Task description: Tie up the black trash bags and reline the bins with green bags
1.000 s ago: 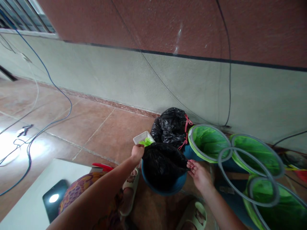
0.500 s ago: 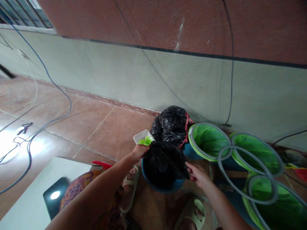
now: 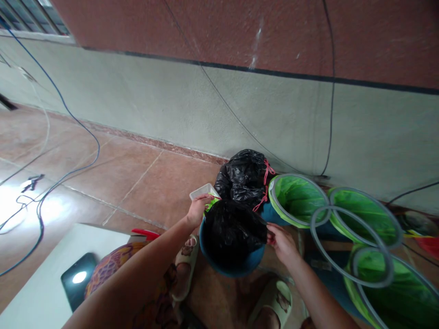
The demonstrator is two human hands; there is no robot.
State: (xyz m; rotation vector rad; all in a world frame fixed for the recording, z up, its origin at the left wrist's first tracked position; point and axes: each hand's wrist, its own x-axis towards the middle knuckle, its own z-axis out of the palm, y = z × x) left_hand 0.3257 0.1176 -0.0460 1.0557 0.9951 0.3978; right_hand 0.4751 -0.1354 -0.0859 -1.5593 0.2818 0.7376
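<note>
A black trash bag (image 3: 236, 226) lies in the mouth of a round blue bin (image 3: 210, 259) between my feet. At the bag's left edge, my left hand (image 3: 199, 209) is closed in a pinch, with a thin pink drawstring (image 3: 216, 197) showing at its fingertips. My right hand (image 3: 281, 240) grips the bag's right edge between thumb and fingers. The lower part of the bag is hidden inside the bin. Just behind my left hand sits a white plastic tray (image 3: 202, 191) with bright green bags (image 3: 211, 204) partly covered by my hand.
Tied black trash bags (image 3: 245, 171) with pink strings lean by the wall. To the right stand several blue bins lined with green bags (image 3: 298, 198), a loose grey ring (image 3: 318, 249) lying across them. A phone (image 3: 77, 278) rests on a white surface (image 3: 37, 292). Blue cable (image 3: 68, 107) trails at left.
My left hand has risen slightly at the bag's edge, and a pink drawstring now shows at its fingers. The right hand still holds the other edge.
</note>
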